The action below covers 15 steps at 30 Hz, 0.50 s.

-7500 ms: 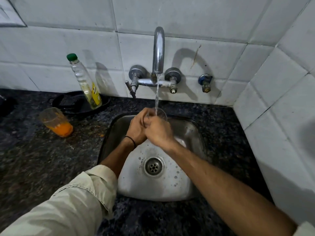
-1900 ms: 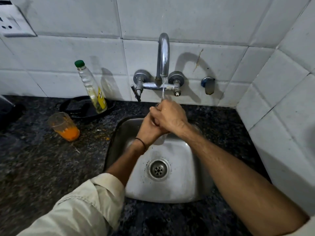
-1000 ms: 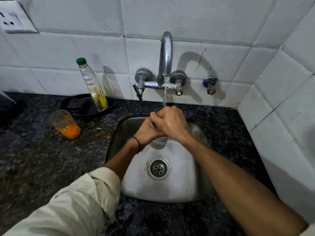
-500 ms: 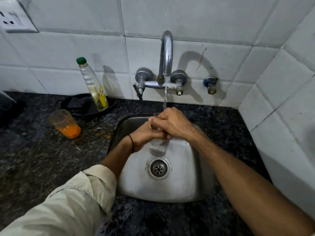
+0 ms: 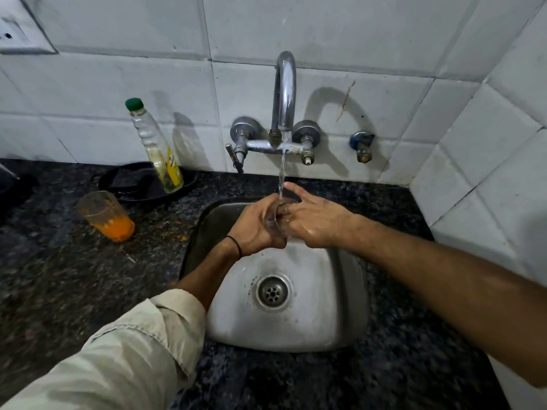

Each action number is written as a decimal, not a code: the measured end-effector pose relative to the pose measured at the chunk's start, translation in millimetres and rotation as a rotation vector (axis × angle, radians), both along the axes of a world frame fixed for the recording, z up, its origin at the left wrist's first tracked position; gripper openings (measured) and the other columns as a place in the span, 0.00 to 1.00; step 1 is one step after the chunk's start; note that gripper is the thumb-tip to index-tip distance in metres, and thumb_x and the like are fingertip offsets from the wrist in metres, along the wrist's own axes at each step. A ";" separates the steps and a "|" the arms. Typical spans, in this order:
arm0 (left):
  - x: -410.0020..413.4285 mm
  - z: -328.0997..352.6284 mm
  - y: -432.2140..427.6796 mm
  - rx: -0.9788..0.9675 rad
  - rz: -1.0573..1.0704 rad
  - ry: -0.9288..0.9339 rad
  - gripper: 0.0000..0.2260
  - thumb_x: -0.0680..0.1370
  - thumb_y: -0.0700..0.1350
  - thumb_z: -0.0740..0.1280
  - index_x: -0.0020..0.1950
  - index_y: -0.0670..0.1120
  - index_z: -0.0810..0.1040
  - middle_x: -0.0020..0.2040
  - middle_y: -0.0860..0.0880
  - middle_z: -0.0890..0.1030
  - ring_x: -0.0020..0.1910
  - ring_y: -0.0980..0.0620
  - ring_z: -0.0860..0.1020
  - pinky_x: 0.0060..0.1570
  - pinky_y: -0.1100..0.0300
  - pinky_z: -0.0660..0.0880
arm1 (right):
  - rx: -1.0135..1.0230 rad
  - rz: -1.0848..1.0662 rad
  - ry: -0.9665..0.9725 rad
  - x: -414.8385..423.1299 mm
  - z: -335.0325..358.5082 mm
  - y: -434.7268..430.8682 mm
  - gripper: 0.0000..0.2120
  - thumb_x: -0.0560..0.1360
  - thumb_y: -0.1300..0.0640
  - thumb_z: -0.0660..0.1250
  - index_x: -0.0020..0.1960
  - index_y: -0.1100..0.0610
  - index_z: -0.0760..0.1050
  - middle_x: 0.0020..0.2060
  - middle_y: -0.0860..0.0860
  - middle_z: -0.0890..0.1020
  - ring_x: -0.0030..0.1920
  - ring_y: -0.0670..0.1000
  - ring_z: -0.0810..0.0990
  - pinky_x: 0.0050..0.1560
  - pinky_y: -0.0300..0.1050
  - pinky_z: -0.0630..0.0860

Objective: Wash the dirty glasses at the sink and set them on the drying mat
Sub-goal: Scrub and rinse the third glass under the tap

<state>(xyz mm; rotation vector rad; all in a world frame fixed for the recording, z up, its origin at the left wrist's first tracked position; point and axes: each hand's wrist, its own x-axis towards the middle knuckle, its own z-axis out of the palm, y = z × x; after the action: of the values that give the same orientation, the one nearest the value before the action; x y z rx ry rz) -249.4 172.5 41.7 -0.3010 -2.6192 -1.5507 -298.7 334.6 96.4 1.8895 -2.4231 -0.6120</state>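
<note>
Closest to me, a pale rolled sleeve (image 5: 118, 350) covers the left arm above the dark counter (image 5: 74, 276). Over the steel sink (image 5: 349, 291), past its drain (image 5: 273, 292), the left hand (image 5: 254, 229) wraps round a clear glass (image 5: 273, 220) tipped on its side. The right hand (image 5: 313, 220) grasps its mouth end, fingers tucked inside, thumb out. Water (image 5: 282, 167) from the tap (image 5: 285, 90) runs onto them. Further left on the counter stands a second glass (image 5: 106, 217) with orange dregs, and behind it a green-capped bottle (image 5: 157, 149) in a black pan (image 5: 133, 184).
</note>
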 end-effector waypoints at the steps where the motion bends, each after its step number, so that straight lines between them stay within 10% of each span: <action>1: -2.6 0.9 0.7 0.019 0.021 0.004 0.29 0.61 0.35 0.78 0.61 0.47 0.77 0.53 0.50 0.82 0.51 0.57 0.81 0.51 0.64 0.78 | 0.030 -0.083 -0.060 2.6 1.2 -8.3 0.24 0.74 0.62 0.64 0.68 0.49 0.74 0.70 0.49 0.74 0.74 0.51 0.67 0.77 0.60 0.49; 7: -6.2 -5.8 -5.4 0.070 0.158 0.078 0.17 0.70 0.36 0.72 0.56 0.47 0.78 0.52 0.53 0.82 0.53 0.57 0.80 0.56 0.62 0.76 | -0.616 -0.898 -0.640 36.6 -13.3 -56.2 0.11 0.77 0.60 0.63 0.56 0.54 0.80 0.49 0.53 0.81 0.53 0.57 0.81 0.53 0.48 0.75; 10: -3.3 -5.8 -14.9 0.059 0.121 0.042 0.21 0.65 0.35 0.75 0.56 0.46 0.78 0.51 0.52 0.83 0.52 0.56 0.81 0.54 0.62 0.76 | -0.644 -0.591 -0.462 38.0 -35.9 -37.6 0.21 0.69 0.66 0.65 0.59 0.53 0.81 0.53 0.55 0.84 0.53 0.58 0.81 0.58 0.50 0.77; 15: 0.3 -10.0 -12.4 0.048 0.048 -0.057 0.26 0.59 0.41 0.76 0.56 0.51 0.77 0.49 0.49 0.84 0.49 0.51 0.83 0.48 0.50 0.80 | -0.100 0.051 -0.045 -16.4 -14.8 9.2 0.31 0.67 0.66 0.70 0.69 0.51 0.75 0.68 0.51 0.77 0.73 0.53 0.69 0.77 0.64 0.46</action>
<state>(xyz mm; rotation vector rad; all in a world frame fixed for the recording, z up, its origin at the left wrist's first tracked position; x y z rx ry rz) -249.2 160.1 31.7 -0.1915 -2.6061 -1.6271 -315.1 343.9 81.5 1.9396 -2.3750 -0.4416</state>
